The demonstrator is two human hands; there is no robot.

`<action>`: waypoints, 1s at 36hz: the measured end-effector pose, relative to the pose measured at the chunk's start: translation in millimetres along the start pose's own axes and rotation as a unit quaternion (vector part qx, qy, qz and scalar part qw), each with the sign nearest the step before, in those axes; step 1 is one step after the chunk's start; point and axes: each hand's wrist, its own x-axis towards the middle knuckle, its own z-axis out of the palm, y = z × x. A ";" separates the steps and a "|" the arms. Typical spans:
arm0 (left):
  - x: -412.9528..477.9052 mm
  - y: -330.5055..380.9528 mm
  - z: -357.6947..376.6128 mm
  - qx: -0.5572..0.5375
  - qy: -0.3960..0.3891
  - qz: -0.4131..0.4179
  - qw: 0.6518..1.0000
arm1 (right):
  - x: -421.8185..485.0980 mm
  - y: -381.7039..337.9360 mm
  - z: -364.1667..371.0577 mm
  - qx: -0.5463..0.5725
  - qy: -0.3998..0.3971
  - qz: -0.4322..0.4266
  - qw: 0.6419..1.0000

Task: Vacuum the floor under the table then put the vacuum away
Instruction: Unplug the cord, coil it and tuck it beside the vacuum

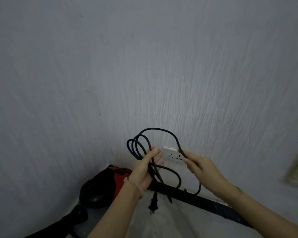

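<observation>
We have the black cord (155, 152) coiled in our left hand (145, 170), closed round the loops in front of the wall socket (175, 156); right hand (199, 167) pinches the feeding strand. Round rubbery cable, light, limp, springy: grip the bundle mid-loop. Plug (153, 203) dangles free. Red glossy vacuum (103, 182) sits in the corner below.

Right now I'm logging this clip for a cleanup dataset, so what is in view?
power cord: one, black, looped between both hands
plug: one, black, dangling below left hand, unplugged
wall socket: one, white, on wall behind hands
vacuum cleaner: one, red and black, floor by the wall
skirting: black, along wall base
bead bracelet: one, pale, left wrist
left hand: grip on coils
right hand: grip on cord
</observation>
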 end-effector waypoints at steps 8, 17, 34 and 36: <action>3.2 -11.9 0.7 0.010 -0.058 -0.031 0.998 | -4.7 -10.5 21.5 -0.168 -0.089 -0.125 0.974; 3.4 -18.4 1.7 0.008 -0.079 0.002 0.997 | -4.3 9.6 25.4 -0.306 -0.118 -0.070 0.942; 15.1 -10.5 -13.6 -0.022 0.054 -0.020 0.998 | -15.6 -2.2 21.3 0.107 -0.207 0.141 0.962; 19.7 -11.2 -15.7 -0.006 0.107 -0.013 0.994 | -17.9 -0.9 18.6 0.134 -0.204 0.138 0.960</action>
